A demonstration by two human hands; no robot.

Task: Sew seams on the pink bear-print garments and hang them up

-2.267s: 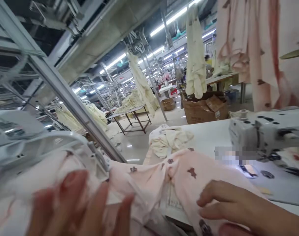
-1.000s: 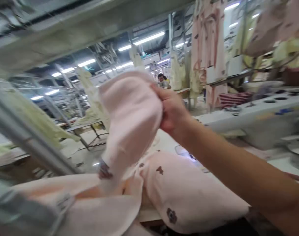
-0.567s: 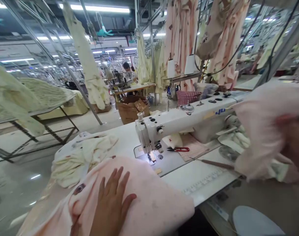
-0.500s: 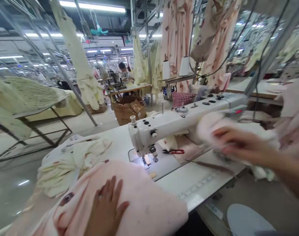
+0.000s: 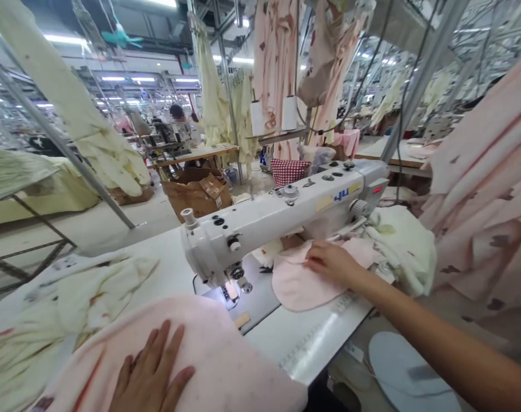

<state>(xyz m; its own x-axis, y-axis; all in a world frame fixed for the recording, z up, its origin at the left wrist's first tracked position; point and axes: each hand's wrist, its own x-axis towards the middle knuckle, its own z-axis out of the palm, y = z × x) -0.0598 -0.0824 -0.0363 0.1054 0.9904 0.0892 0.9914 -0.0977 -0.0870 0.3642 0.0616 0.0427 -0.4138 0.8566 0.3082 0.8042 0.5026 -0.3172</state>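
My left hand lies flat with fingers spread on a pale pink garment heaped at the near edge of the white table. My right hand reaches across to a small rounded pink fabric piece lying on the bed of the white sewing machine; its fingers rest on the piece's upper edge, partly curled. The needle area is lit, left of that piece.
A cream garment pile lies at the table's left. More cream and pink cloth is heaped right of the machine. Pink garments hang at the far right. A cardboard box and other workstations with a person stand behind.
My right hand lifted a small pink piece off the heap, swung it right and set it down on the machine bed. My left hand settled flat on the pink garment. The view turned right.
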